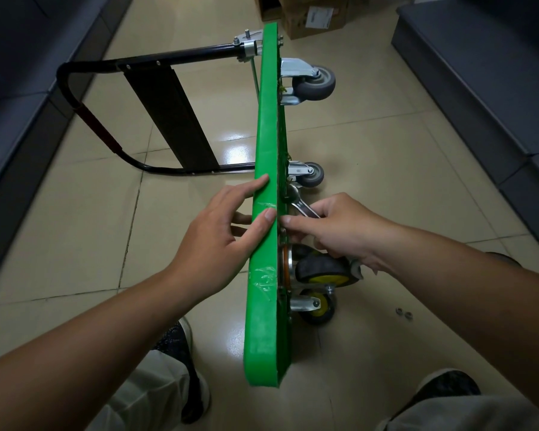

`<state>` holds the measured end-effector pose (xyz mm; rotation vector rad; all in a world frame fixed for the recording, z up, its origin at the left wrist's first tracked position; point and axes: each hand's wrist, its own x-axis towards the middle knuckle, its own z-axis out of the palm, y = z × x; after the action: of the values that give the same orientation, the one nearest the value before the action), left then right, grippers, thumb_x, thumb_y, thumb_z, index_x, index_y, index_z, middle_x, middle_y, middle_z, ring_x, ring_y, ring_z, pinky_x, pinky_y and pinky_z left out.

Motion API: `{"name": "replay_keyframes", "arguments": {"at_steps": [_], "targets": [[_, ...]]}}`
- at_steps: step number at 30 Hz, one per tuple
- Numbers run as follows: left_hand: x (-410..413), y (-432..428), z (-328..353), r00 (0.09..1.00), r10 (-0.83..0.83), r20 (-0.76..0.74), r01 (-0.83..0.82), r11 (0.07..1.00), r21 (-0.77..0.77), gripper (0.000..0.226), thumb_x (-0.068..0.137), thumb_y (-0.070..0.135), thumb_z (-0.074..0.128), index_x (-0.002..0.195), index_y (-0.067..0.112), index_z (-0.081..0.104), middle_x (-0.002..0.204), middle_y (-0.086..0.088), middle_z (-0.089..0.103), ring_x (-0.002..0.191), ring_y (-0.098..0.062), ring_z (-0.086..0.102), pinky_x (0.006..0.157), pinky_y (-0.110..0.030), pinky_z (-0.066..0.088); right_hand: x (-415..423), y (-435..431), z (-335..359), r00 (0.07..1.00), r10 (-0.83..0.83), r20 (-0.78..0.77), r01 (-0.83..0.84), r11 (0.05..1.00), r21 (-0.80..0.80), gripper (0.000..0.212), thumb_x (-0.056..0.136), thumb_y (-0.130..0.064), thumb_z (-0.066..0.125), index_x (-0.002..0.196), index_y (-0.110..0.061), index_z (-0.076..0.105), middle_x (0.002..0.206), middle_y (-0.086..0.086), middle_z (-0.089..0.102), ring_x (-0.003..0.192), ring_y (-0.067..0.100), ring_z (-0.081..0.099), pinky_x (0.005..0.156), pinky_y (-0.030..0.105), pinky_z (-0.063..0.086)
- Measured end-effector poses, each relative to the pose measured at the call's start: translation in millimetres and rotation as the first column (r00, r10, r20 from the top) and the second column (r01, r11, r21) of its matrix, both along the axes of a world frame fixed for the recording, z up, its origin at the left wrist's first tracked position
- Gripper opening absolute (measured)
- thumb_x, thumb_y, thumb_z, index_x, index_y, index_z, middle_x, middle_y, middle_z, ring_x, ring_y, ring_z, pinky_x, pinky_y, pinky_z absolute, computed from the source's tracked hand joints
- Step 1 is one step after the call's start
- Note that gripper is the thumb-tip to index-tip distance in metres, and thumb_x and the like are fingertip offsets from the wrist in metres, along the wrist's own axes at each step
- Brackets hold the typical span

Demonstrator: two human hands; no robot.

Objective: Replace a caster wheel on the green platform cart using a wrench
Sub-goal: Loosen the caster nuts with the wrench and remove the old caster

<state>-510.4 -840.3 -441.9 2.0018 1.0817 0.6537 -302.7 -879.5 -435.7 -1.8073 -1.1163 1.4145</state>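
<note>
Fingers [302, 230] of right hand [343, 228] clenched on wrench [302, 208], its head against the underside of the green cart [266, 144], which stands on edge on the floor [386, 150]. Left hand [218, 234] released, straight fingers steadying the top edge. Two nuts [403, 313] lie loose at near right, so unbolting looks partly done. Near wheel [324, 269] sits against the deck; swap and retightening remain. Folded handle [75, 98] left, boxes [308, 17] far. Wheel likely crowds the wrench swing.
</note>
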Motion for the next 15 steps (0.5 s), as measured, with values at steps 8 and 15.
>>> {"name": "replay_keyframes", "arguments": {"at_steps": [8, 15], "targets": [[-0.7, 0.5, -0.2, 1.000, 0.002, -0.002, -0.002, 1.000, -0.003, 0.058, 0.093, 0.063, 0.054, 0.149, 0.053, 0.044, 0.134, 0.029, 0.052, 0.105, 0.001, 0.065, 0.076, -0.026, 0.062, 4.2, -0.1, -2.0, 0.990, 0.052, -0.134, -0.046, 0.998, 0.043, 0.015, 0.086, -0.016, 0.081, 0.097, -0.006, 0.078, 0.073, -0.002, 0.075, 0.057, -0.002, 0.066, 0.053, 0.010, 0.048], [-0.1, 0.3, -0.1, 1.000, 0.001, 0.001, -0.001, 1.000, 0.000, 0.057, 0.093, 0.063, 0.054, 0.149, 0.053, 0.044, 0.134, 0.029, 0.052, 0.105, 0.001, 0.065, 0.077, -0.027, 0.062, 2.6, -1.8, 0.1, 0.989, -0.001, -0.150, 0.004, 1.000, 0.017, 0.027, 0.086, -0.021, 0.081, 0.105, -0.005, 0.074, 0.078, 0.006, 0.067, 0.042, 0.003, 0.044, 0.037, 0.018, 0.030]]}}
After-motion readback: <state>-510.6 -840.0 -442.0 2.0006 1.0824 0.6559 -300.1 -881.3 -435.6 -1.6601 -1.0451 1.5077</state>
